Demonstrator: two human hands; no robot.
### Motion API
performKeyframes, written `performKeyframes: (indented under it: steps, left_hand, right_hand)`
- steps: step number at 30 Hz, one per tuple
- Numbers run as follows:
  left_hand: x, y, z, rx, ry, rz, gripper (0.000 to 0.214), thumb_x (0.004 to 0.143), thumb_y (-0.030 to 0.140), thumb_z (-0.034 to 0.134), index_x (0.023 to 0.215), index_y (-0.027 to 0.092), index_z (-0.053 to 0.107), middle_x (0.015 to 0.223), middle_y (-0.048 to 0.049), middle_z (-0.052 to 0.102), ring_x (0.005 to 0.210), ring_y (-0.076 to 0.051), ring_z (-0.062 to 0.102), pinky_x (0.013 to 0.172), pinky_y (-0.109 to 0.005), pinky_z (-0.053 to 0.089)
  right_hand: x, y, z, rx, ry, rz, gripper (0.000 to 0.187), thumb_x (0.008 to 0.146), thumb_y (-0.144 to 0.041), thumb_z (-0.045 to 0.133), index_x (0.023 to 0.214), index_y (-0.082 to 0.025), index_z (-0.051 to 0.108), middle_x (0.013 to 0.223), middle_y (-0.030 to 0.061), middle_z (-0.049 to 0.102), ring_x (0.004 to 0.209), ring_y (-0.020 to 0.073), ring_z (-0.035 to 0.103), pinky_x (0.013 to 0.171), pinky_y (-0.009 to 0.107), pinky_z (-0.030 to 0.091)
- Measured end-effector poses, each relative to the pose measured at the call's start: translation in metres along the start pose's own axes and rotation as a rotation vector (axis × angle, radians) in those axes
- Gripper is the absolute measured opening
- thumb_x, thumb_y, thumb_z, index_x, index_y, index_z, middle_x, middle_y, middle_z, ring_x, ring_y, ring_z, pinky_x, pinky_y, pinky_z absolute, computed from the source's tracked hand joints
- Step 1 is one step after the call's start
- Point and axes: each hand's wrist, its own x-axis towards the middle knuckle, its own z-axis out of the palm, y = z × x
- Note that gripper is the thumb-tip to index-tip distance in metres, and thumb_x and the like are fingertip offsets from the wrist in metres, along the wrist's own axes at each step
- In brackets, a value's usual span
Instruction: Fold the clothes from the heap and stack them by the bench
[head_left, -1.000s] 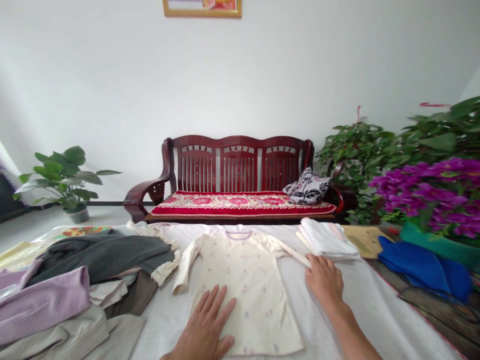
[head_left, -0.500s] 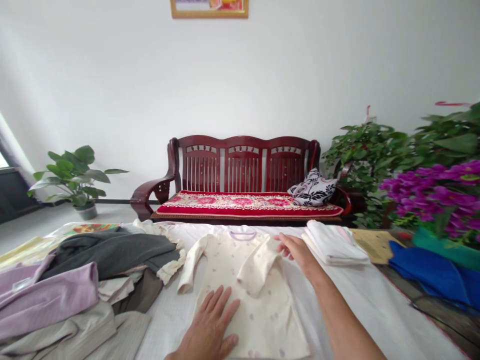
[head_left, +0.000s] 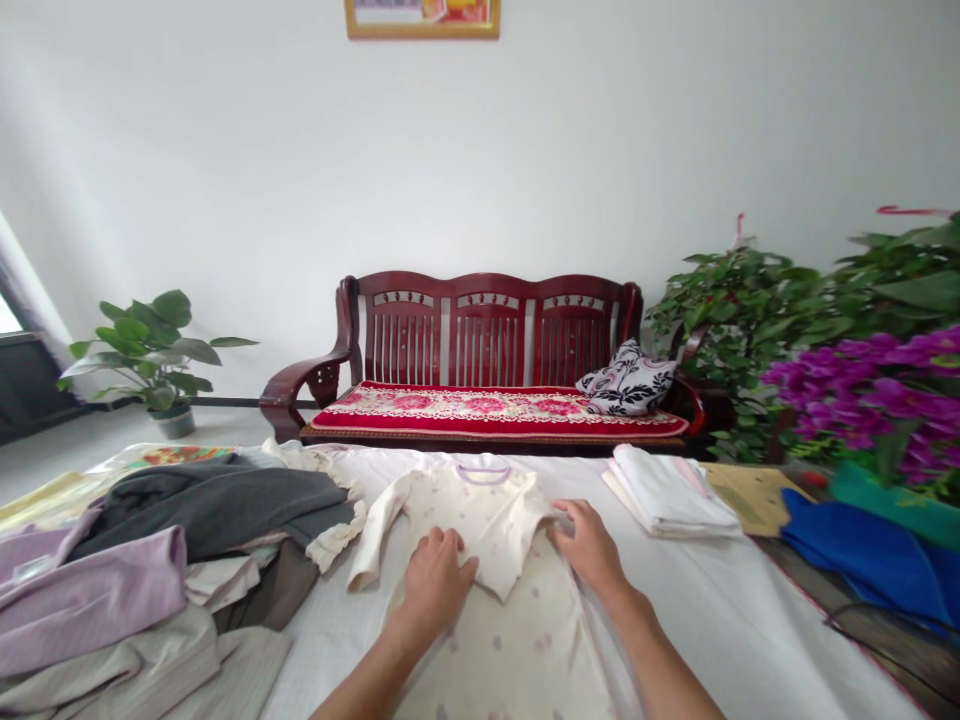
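Note:
A cream long-sleeved shirt (head_left: 517, 640) with small pale prints and a lilac neckband lies spread on the white cloth, its neck pointing away from me. Its right-hand sleeve is folded inward over the chest, while the left-hand one sticks out to the side. My left hand (head_left: 437, 578) rests on the chest by the end of the folded sleeve, fingers curled in and closed on the fabric. At the shirt's right edge, below the shoulder, my right hand (head_left: 590, 545) pinches the cloth between thumb and fingers. Its fingertips are partly hidden.
Left of the shirt lies a pile of clothes, with dark grey trousers (head_left: 217, 505) and a lilac garment (head_left: 97, 600). To the right sit folded white cloths (head_left: 667, 495), a blue cloth (head_left: 870, 550) and purple flowers (head_left: 870, 390). A wooden bench (head_left: 484, 340) stands behind the white-covered surface (head_left: 750, 620).
My left hand has moved up the shirt, its spread fingers now curled near the folded sleeve. My right hand has come lower, to the shirt's side edge. The folded sleeve lies flatter.

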Motion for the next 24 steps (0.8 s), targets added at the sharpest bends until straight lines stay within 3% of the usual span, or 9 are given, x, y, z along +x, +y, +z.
performKeyframes:
  steps: [4, 8, 13, 18, 24]
  left_hand:
    - [0.014, 0.004, 0.005, -0.106, 0.019, -0.017, 0.016, 0.088, 0.023, 0.048, 0.093, 0.018, 0.063, 0.097, -0.0085, 0.068, 0.094, -0.023, 0.062, 0.079, -0.031, 0.041]
    - [0.044, -0.004, -0.015, -0.298, 0.108, -0.102, 0.019, 0.094, 0.024, 0.041, 0.100, 0.018, 0.058, 0.087, -0.0051, 0.070, 0.082, -0.018, 0.064, 0.069, -0.027, 0.040]
    - [0.082, -0.017, -0.037, -0.149, 0.144, -0.163, 0.023, 0.095, 0.024, 0.040, 0.111, 0.019, 0.056, 0.101, -0.0091, 0.072, 0.095, -0.023, 0.065, 0.075, -0.030, 0.041]
    - [0.097, -0.022, -0.029, -0.091, 0.119, -0.163, 0.031, 0.094, 0.019, 0.040, 0.121, 0.019, 0.055, 0.111, -0.0118, 0.070, 0.106, -0.025, 0.063, 0.079, -0.032, 0.042]
    - [0.100, -0.027, -0.019, -0.015, 0.118, -0.144, 0.037, 0.095, 0.014, 0.035, 0.125, 0.017, 0.056, 0.114, -0.0136, 0.067, 0.103, -0.025, 0.063, 0.084, -0.034, 0.045]
  right_hand:
    - [0.004, -0.001, 0.003, -0.086, -0.030, -0.025, 0.029, 0.083, -0.023, 0.053, 0.109, -0.021, 0.065, 0.112, 0.0078, 0.065, 0.107, 0.0230, 0.061, 0.091, 0.034, 0.050]
    - [0.003, -0.005, 0.000, -0.184, -0.044, -0.089, 0.029, 0.086, -0.019, 0.050, 0.108, -0.021, 0.068, 0.109, 0.0071, 0.066, 0.106, 0.0223, 0.060, 0.092, 0.033, 0.048]
    - [0.000, -0.009, 0.000, -0.232, -0.108, -0.249, 0.044, 0.084, -0.008, 0.043, 0.117, -0.022, 0.070, 0.122, 0.0069, 0.067, 0.115, 0.0212, 0.057, 0.102, 0.035, 0.045]
    - [-0.002, -0.003, 0.006, -0.229, -0.161, -0.300, 0.051, 0.082, -0.006, 0.041, 0.122, -0.021, 0.069, 0.136, 0.0053, 0.062, 0.131, 0.0207, 0.051, 0.113, 0.040, 0.037]
    - [-0.005, -0.004, 0.006, -0.212, -0.195, -0.305, 0.047, 0.082, -0.011, 0.044, 0.120, -0.021, 0.070, 0.135, 0.0059, 0.064, 0.131, 0.0219, 0.052, 0.115, 0.043, 0.035]
